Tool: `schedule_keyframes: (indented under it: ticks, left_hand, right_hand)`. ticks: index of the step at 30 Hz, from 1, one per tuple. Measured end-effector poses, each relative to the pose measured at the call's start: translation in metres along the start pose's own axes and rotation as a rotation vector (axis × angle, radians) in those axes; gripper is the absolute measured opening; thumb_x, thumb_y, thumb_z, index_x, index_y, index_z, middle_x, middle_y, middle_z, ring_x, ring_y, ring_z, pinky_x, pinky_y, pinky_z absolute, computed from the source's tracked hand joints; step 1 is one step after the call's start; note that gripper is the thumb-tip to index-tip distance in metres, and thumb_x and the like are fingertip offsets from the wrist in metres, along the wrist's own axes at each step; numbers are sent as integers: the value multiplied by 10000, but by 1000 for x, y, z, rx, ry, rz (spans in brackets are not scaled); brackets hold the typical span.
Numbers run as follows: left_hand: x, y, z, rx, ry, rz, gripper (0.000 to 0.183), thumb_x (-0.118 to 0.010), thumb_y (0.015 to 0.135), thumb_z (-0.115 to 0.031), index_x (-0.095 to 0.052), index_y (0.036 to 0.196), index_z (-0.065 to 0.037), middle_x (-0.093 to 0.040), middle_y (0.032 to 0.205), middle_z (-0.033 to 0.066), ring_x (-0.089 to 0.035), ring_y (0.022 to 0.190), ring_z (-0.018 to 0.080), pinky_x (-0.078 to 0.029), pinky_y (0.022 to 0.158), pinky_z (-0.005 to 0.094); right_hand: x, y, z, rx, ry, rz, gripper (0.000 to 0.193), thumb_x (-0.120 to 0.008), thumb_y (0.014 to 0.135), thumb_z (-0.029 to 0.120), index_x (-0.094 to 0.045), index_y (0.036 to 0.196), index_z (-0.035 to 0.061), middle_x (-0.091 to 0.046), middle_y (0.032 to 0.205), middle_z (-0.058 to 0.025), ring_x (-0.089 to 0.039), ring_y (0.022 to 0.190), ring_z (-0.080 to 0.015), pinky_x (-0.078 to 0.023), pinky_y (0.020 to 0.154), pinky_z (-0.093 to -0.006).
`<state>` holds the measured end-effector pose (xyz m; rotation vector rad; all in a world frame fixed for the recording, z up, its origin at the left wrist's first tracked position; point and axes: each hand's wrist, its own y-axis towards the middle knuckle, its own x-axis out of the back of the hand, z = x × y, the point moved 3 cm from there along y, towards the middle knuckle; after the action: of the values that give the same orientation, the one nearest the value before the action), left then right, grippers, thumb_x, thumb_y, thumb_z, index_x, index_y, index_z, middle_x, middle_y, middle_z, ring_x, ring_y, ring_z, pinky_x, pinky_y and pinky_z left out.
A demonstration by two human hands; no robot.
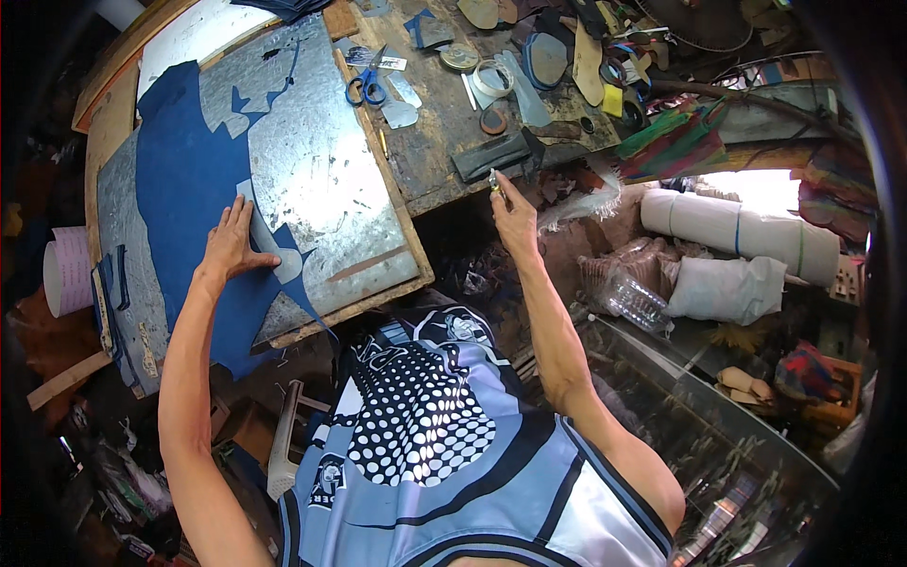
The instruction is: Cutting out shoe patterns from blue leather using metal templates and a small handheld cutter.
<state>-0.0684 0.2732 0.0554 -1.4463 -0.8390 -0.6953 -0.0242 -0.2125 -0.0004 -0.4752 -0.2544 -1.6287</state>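
Note:
My left hand (230,240) lies flat, fingers spread, on a blue sheet of leather or similar material (179,170). Its thumb and fingertips press on a pale grey curved template (288,267), which rests along the sheet's cut right edge. Under both is a shiny metal-topped board (321,170). My right hand (516,222) is closed around a small tool with a shiny metal tip (494,180), held upright beside the bench's front edge. Its exact kind is hard to make out. Just beyond the tip sits a dark, narrow block (492,157).
Blue-handled scissors (367,87), a roll of pale tape (492,79), a round tin (459,58) and several offcuts lie on the wooden bench (425,142). A wooden rim (404,231) edges the board. White rolls (737,227) and a plastic bottle (636,300) are at right.

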Motion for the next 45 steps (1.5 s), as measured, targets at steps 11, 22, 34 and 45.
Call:
schedule_keyframes:
  ticks: [11,22,34,45]
  left_hand:
    - [-3,-1,3,1,5,-16,1316,-844,519,-646,-232,1528,-64,-179,1607,147,-233,1451,391,-307,1107,604]
    - [-2,1,2,15,-9,-1,1310,-864,517,-609,-223,1535,-91,-152,1618,121,-196,1466,379,-291,1120,602]
    - [2,-3,-2,5,-17,-21,1315,-874,501,-595,-240,1527,-70,-193,1607,136,-233,1449,404,-315,1105,581]
    - [1,-1,-1,9,-24,1,1319,-864,510,-613,-229,1530,-68,-166,1612,141,-201,1462,391,-279,1125,598]
  right_hand:
    - [-8,-1,14,111,-200,90,343,-551,935,114,-617,1245,-18,-666,1185,-208,-668,1031,-212,-496,882,-291]
    - [-3,1,6,126,-97,-38,330,-569,913,80,-636,1223,-9,-723,1016,-152,-667,831,-208,-511,761,-312]
    - [10,11,15,54,-62,-95,351,-588,910,121,-627,1243,15,-649,1217,-200,-633,1147,-253,-474,964,-299]
    - [-5,-3,13,169,-262,93,350,-557,915,111,-621,1239,-3,-674,1162,-203,-675,1043,-254,-501,887,-305]
